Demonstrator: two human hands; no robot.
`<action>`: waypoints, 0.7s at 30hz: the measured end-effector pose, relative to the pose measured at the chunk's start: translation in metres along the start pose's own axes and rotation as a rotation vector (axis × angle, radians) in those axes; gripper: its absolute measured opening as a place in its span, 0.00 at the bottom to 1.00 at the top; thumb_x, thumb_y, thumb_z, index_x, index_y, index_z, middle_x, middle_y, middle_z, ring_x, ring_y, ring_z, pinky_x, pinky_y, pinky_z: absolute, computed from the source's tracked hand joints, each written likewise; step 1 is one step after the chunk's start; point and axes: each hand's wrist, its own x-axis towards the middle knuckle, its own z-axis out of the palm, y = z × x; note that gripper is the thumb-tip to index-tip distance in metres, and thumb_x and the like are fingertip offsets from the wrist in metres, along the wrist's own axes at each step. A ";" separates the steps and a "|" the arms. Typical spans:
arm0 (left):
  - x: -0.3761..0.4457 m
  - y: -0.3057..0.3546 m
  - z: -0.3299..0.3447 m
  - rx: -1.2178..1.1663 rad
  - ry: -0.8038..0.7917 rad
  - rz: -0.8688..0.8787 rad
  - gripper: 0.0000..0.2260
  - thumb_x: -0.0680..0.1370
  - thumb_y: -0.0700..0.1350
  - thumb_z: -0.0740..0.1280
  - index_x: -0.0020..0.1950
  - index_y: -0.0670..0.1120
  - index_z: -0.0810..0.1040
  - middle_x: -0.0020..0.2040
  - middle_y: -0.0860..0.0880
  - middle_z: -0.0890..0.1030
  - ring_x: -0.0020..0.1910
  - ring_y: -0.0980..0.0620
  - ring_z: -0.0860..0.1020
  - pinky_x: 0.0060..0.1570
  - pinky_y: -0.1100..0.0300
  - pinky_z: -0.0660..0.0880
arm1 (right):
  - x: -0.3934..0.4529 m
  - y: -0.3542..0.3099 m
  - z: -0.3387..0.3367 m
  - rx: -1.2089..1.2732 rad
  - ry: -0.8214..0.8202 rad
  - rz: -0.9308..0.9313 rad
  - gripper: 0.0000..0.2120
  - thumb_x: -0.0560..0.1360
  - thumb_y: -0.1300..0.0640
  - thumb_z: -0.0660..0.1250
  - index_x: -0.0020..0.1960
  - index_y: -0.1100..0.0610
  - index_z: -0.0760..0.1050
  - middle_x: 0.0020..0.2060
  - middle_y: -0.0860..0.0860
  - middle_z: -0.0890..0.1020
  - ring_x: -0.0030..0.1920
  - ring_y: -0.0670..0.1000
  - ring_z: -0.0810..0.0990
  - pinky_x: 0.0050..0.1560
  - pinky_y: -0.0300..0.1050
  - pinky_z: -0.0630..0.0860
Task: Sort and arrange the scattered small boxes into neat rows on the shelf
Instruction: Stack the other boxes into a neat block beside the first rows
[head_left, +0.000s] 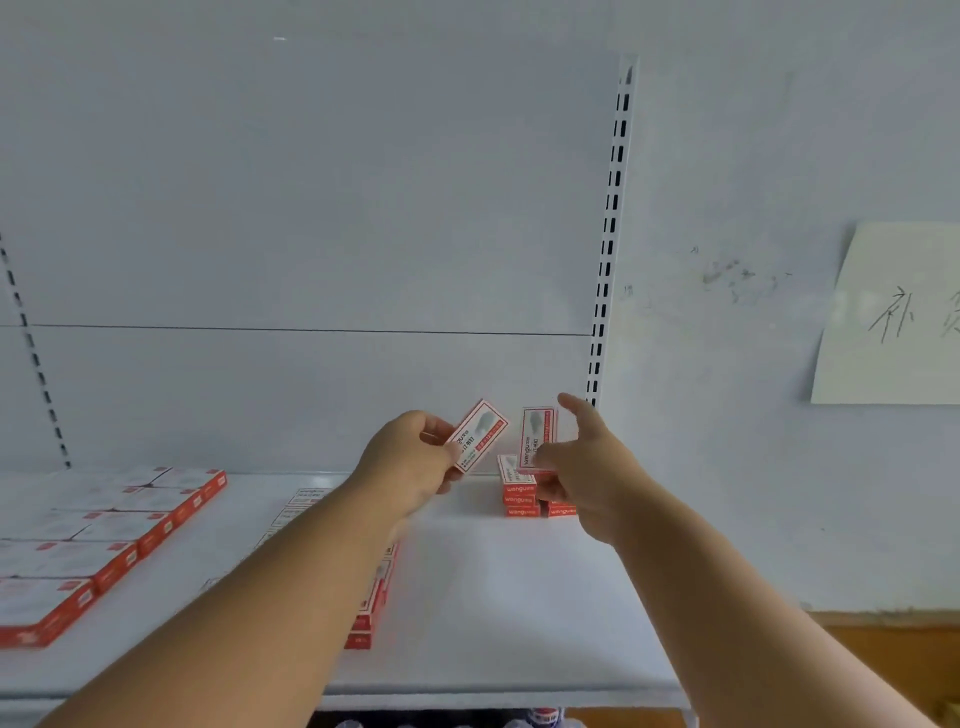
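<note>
Both forearms reach in from the near edge toward the far right of the white shelf (519, 597). Left hand (410, 462) pinches a small red-and-white box (480, 434) between thumb and fingers, raised above the shelf and tilted to the right. Right hand (582, 467) holds a second small box (537, 436) upright, thumb on its near face, forefinger extended up beside its right edge. Directly below the right hand, a short stack of like boxes (519, 499) stands against the back panel, in the far right corner beside the slotted upright (608, 249). Further boxes (369, 608) lie in a row largely hidden under the left forearm. Larger flat red-edged cartons (104, 530) sit in rows at the left. On the wall to the right hangs a handwritten paper sheet (893, 317).
</note>
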 end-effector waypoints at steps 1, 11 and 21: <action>-0.003 -0.001 -0.013 -0.021 -0.001 0.009 0.04 0.80 0.39 0.65 0.54 0.45 0.77 0.48 0.47 0.83 0.40 0.51 0.84 0.40 0.59 0.81 | -0.007 0.000 0.009 0.038 -0.013 -0.027 0.31 0.74 0.70 0.62 0.67 0.40 0.64 0.43 0.56 0.82 0.34 0.54 0.78 0.43 0.53 0.82; -0.035 -0.050 -0.134 0.119 -0.029 0.012 0.05 0.82 0.43 0.62 0.53 0.50 0.77 0.46 0.51 0.83 0.41 0.52 0.81 0.38 0.59 0.75 | -0.062 0.012 0.116 0.489 -0.061 0.051 0.20 0.73 0.73 0.68 0.63 0.64 0.69 0.55 0.66 0.80 0.45 0.60 0.85 0.42 0.48 0.81; -0.041 -0.066 -0.163 -0.049 -0.055 -0.008 0.07 0.81 0.41 0.62 0.48 0.48 0.80 0.41 0.50 0.84 0.34 0.55 0.79 0.34 0.60 0.74 | -0.081 0.005 0.164 0.551 -0.007 0.021 0.22 0.70 0.75 0.71 0.57 0.57 0.69 0.49 0.67 0.83 0.45 0.62 0.85 0.49 0.54 0.82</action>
